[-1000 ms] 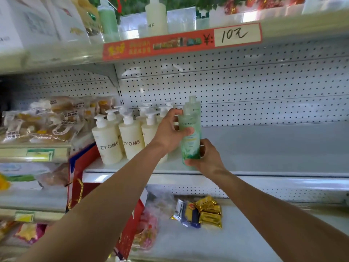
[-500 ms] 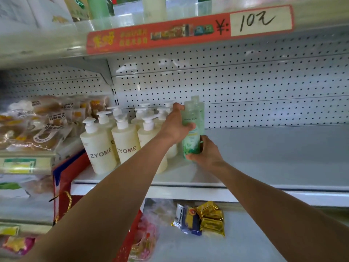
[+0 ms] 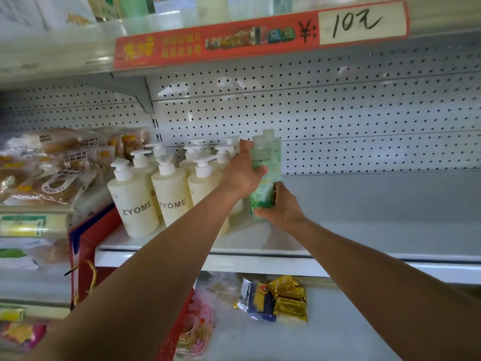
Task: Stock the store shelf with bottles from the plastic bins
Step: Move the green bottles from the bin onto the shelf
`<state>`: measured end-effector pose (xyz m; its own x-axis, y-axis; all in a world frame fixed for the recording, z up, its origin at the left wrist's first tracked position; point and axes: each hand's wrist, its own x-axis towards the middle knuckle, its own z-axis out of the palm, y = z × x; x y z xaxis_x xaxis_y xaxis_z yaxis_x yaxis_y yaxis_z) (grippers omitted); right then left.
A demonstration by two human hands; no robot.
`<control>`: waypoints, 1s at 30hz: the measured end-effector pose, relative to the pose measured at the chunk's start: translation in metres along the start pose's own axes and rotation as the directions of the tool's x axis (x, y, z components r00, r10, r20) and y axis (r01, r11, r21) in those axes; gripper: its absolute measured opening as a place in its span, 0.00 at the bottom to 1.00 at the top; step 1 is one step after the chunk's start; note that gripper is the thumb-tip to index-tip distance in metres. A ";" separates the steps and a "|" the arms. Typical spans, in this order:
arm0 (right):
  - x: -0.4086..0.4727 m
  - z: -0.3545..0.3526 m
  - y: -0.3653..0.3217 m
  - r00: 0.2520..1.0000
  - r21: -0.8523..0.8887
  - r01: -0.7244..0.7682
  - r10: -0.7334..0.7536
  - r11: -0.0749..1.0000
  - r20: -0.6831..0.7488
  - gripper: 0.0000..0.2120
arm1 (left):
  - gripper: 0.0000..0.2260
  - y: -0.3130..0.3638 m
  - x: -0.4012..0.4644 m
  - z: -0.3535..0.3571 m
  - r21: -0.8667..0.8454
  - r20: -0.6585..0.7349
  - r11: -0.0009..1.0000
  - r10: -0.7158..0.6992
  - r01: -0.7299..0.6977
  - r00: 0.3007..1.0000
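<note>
A tall translucent green bottle (image 3: pixel 261 157) stands upright over the white shelf (image 3: pixel 364 230), just right of several cream ZYOME pump bottles (image 3: pixel 135 201). My left hand (image 3: pixel 240 173) grips the green bottle's upper body from the left, thumb across its front. Lower down, my right hand (image 3: pixel 279 207) holds the bottle's base from the right. A second green bottle (image 3: pixel 274 149) shows directly behind the first, mostly hidden. No bins are in view.
The shelf stretches bare to the right of the bottles, backed by white pegboard (image 3: pixel 338 121). A red price strip (image 3: pixel 260 35) marks the shelf above. Bagged bread (image 3: pixel 46 165) sits left. Gold and blue packets (image 3: pixel 276 298) lie on the lower shelf, beside a red gift bag (image 3: pixel 86 254).
Both hands have carried the green bottle farther back onto the shelf, next to the pump bottles. The camera has moved closer and tilted down slightly.
</note>
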<state>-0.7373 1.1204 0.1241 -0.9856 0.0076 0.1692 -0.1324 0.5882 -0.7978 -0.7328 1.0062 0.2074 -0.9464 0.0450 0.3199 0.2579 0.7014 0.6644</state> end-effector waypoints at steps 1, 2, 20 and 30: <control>0.000 -0.001 -0.002 1.000 -0.021 0.001 -0.001 1.000 0.005 0.25 | 0.25 0.001 -0.002 0.001 0.017 -0.003 1.000 -0.003 0.003 1.000; -0.001 -0.002 -0.004 1.000 -0.047 0.000 0.001 0.999 0.012 0.24 | 0.26 0.002 -0.004 0.001 0.041 -0.006 0.999 -0.007 0.007 1.000; -0.116 -0.061 0.034 0.932 -0.529 0.290 -0.360 0.797 -0.032 0.14 | 0.12 -0.011 -0.135 0.007 0.460 -0.132 0.883 0.171 -0.092 0.976; -0.195 -0.071 0.080 0.933 -0.543 0.327 -0.354 0.773 0.058 0.14 | 0.14 -0.032 -0.227 0.071 0.467 -0.021 0.882 0.082 -0.063 0.996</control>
<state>-0.5478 1.2235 0.0682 -0.8790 -0.2480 0.4073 -0.3676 0.8964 -0.2475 -0.5403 1.0242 0.0651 -0.9177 0.0872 0.3875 0.1959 0.9481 0.2506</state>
